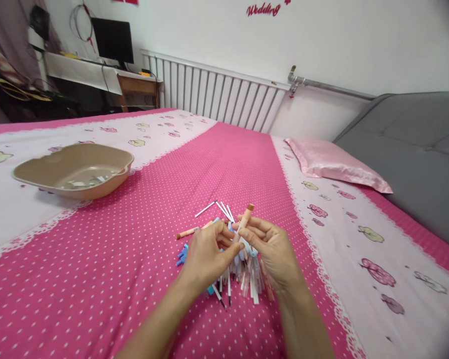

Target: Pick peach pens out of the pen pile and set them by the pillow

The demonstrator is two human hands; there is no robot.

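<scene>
Between my two hands, a peach-coloured pen with a brown end stands tilted up above the bed. My left hand pinches its lower part between thumb and fingers. From the other side, the thumb and fingers of my right hand are closed on it too. Below lies a heap of pen parts, including clear tubes, thin white sticks like refills, and blue pieces. Another peach pen with a brown end lies left of the heap. My hands hide the heap's middle.
On the left of the bed stands a beige plastic basin with small white pieces inside. A pink pillow lies at the right, by the grey headboard. Beyond the bed are a white radiator and a desk with a monitor.
</scene>
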